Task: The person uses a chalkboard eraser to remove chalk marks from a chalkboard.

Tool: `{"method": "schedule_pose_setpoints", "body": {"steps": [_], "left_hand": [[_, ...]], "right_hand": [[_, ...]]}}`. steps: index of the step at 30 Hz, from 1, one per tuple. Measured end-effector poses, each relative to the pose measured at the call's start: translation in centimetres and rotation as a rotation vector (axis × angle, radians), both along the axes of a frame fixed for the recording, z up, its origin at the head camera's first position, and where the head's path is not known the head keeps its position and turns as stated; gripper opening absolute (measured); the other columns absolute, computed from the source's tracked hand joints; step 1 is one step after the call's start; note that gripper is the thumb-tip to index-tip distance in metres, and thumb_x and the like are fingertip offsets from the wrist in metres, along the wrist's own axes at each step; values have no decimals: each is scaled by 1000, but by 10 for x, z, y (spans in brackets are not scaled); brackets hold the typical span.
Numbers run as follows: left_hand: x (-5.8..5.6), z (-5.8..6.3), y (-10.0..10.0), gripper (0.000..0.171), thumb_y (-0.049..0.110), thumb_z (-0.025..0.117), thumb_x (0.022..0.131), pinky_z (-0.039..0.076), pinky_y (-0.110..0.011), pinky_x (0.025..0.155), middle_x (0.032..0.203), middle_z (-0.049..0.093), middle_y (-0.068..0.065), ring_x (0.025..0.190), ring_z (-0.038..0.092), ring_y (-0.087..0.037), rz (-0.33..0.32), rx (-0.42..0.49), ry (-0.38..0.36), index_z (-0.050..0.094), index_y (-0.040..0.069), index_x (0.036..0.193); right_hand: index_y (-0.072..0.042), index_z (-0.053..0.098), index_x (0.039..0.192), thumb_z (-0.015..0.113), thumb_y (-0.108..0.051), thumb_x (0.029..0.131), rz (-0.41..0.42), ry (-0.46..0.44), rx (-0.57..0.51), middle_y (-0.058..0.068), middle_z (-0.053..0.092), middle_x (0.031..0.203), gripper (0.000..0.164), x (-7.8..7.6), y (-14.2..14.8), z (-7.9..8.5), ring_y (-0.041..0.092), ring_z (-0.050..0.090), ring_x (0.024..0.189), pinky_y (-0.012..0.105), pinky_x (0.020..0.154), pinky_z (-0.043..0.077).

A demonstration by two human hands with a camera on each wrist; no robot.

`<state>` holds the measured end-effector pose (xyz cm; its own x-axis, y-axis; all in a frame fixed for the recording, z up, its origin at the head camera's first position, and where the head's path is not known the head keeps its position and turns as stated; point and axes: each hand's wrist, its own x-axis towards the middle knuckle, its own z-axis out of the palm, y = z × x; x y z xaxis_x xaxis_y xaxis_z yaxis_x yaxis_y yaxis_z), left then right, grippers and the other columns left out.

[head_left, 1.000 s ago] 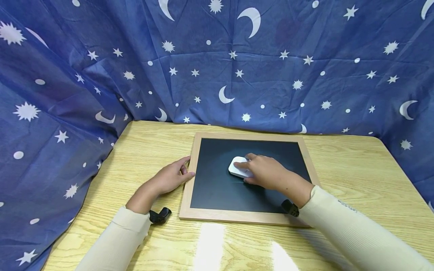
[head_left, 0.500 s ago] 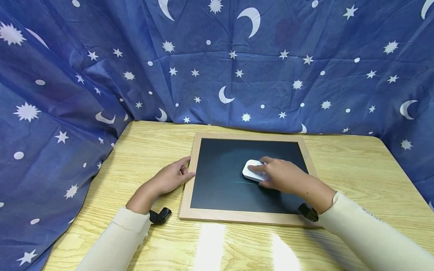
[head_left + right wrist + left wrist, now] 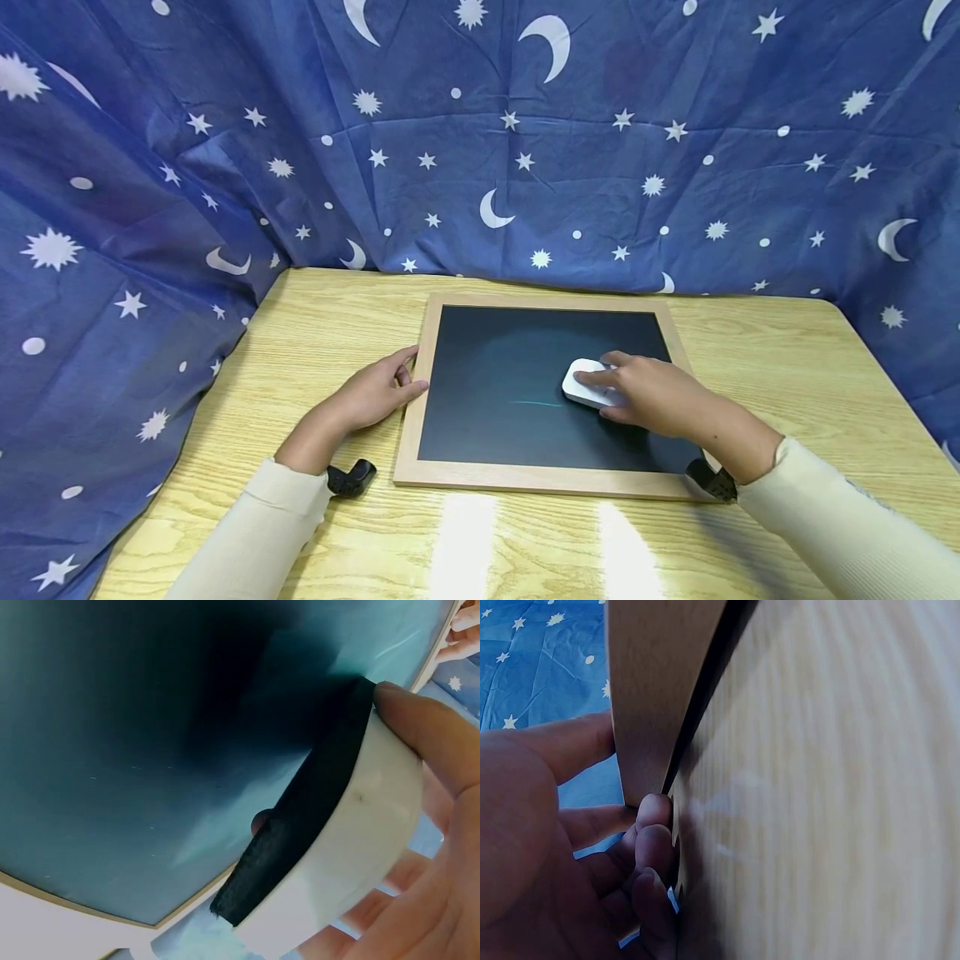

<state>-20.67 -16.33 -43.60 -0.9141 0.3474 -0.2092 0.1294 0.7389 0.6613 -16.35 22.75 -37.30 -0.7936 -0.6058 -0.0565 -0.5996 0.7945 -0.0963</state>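
My right hand (image 3: 660, 396) holds a white chalkboard eraser (image 3: 587, 383) on the right half of a small blackboard (image 3: 480, 350). Seen from the right wrist, its black felt pad (image 3: 307, 810) faces the dark surface, with the thumb at one end and the fingers round the far side. Left of the eraser runs a thin pale green line (image 3: 536, 403). My left hand (image 3: 367, 396) touches the outer left side of the wooden frame (image 3: 415, 417) with thumb and forefinger. The left wrist view shows its other fingers bent beside the frame, low at the tabletop.
The board lies flat on a light wood table (image 3: 337, 308). A blue curtain (image 3: 420, 192) with moons and stars hangs behind and to the left. Bright glare (image 3: 461, 542) falls on the table near the front. A black wrist camera (image 3: 352, 477) sits under each forearm.
My right hand has slid the eraser rightward and slightly nearer across the board. More of the green line shows now. The left hand keeps its place at the frame.
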Motion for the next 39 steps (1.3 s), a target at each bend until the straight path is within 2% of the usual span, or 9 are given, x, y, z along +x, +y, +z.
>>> {"method": "schedule_pose_setpoints", "body": {"steps": [9,16,26,32,39], "left_hand": [[-2,2,-1,69,37,61,100,42,-32,75,97,57,-2,78,52,-15,-8,-5,14,31,10,157],[-2,3,0,69,37,61,100,42,-32,75,97,57,-2,79,52,-15,-7,-1,13,32,10,157],[1,1,1,70,37,61,100,42,-32,75,97,57,-2,79,52,-15,-4,5,-4,31,11,157],[0,1,2,70,37,61,100,42,-32,75,97,57,-1,78,52,-15,-13,-2,9,31,11,157],[0,2,0,69,36,61,100,42,-32,75,97,57,-2,78,52,-16,-5,-2,4,31,11,157]], "right_hand": [[-22,64,136,78,-25,89,-14,-30,26,26,62,129,50,-9,-19,3,38,68,104,50,83,57],[-21,64,137,77,-27,89,22,-7,62,25,62,129,49,-21,-50,2,36,69,100,48,83,58],[-21,62,139,74,-32,92,66,11,88,24,63,128,50,-33,-91,-3,35,69,102,47,88,57],[-23,60,141,74,-32,92,52,5,93,23,62,129,52,-35,-92,-4,34,69,101,46,88,57],[-24,59,142,75,-29,91,43,-39,77,24,60,132,53,-31,-75,-3,35,68,103,47,87,57]]}}
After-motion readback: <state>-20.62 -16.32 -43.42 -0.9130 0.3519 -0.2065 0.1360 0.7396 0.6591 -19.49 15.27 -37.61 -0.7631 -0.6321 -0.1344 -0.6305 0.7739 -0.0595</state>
